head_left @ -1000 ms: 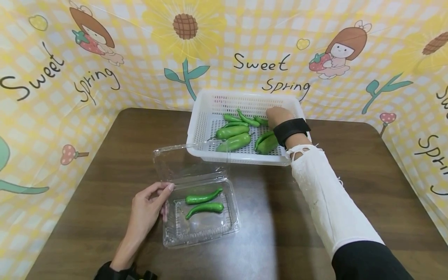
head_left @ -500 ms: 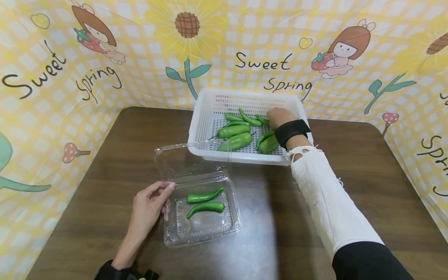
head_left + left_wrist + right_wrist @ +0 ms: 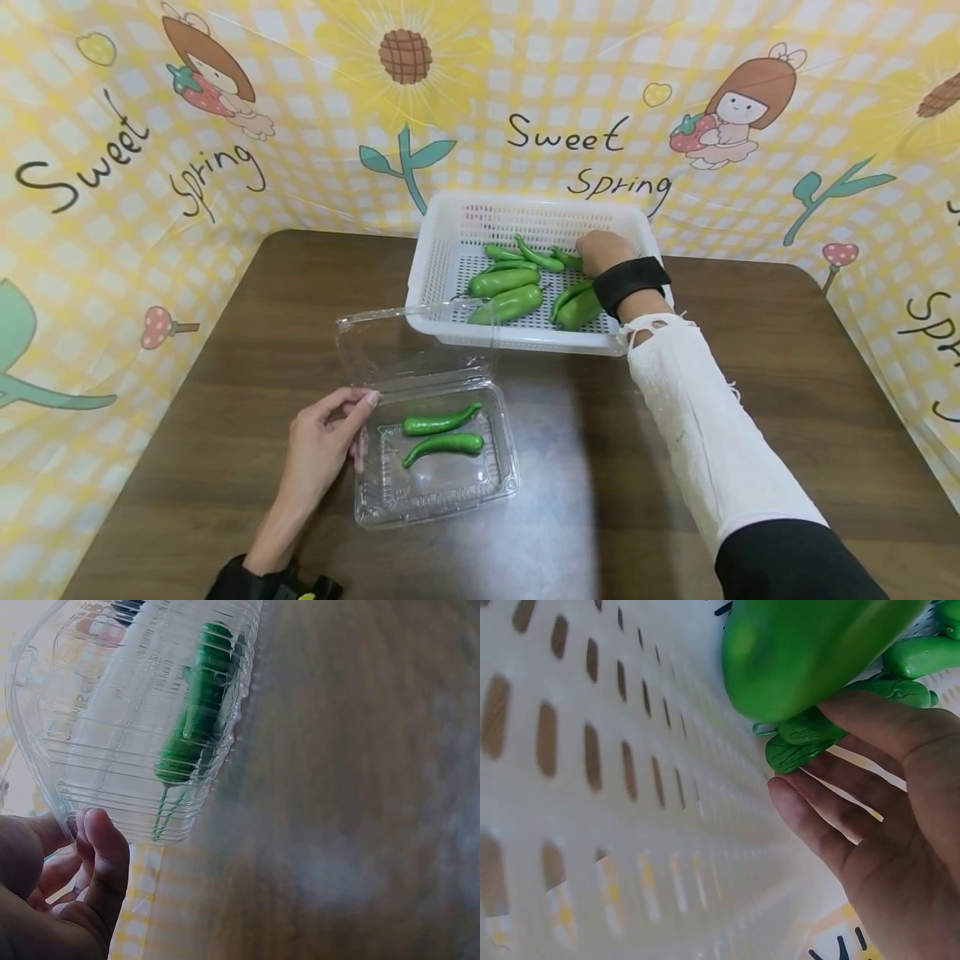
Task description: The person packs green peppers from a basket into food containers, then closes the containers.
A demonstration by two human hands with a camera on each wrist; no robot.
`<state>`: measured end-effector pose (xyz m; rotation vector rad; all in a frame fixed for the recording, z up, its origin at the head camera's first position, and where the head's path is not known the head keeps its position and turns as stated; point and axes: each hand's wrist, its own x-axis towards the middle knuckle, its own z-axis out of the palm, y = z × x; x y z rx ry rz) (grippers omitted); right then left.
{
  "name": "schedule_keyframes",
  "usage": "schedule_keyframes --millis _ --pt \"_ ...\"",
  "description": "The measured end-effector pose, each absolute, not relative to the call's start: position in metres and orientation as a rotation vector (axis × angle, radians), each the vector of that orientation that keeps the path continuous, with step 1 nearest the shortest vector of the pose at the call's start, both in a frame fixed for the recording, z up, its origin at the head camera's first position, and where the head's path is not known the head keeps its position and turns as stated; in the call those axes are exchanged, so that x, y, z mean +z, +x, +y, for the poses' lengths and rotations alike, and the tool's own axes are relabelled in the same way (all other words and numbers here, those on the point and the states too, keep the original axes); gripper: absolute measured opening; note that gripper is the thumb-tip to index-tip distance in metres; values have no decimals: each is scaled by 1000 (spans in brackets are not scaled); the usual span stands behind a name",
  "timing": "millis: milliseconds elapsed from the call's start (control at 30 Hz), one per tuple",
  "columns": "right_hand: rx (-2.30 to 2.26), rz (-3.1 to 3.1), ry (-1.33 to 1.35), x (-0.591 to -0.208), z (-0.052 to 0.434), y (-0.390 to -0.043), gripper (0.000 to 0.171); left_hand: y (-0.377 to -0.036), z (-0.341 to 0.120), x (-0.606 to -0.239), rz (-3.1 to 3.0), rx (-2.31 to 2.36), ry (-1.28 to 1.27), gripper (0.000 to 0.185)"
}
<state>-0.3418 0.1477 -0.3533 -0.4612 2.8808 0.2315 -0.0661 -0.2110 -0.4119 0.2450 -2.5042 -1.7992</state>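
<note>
A white perforated basket (image 3: 424,268) at the table's back holds several green peppers (image 3: 502,282). My right hand (image 3: 600,250) reaches into its far right corner. In the right wrist view the thumb and fingertips of my right hand (image 3: 900,825) pinch the end of a small wrinkled pepper (image 3: 802,742), just below a big smooth pepper (image 3: 810,645). Nearer me lies an open clear clamshell container (image 3: 435,492) with two slim green peppers (image 3: 441,435) inside. My left hand (image 3: 322,442) pinches its left rim. Up close, the left hand (image 3: 75,885) grips the container (image 3: 112,750) edge.
The clamshell's raised lid (image 3: 405,342) stands between the container and the basket's front rim. The brown table (image 3: 750,350) is walled on three sides by a yellow printed backdrop (image 3: 150,167). A white sleeve (image 3: 705,433) crosses the right half of the table.
Almost nothing has changed; the view has shifted slightly, and both hands stay where they were.
</note>
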Motion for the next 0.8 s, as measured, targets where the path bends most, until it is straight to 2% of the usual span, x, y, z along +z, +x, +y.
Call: schedule_keyframes --millis 467,800 --pt "345 2908 -497 -342 142 -330 12 -68 -213 -412 -2527 -1776 236 31" --pt "431 2865 -502 -347 145 -340 13 -69 -212 -413 -2527 -1784 218 31"
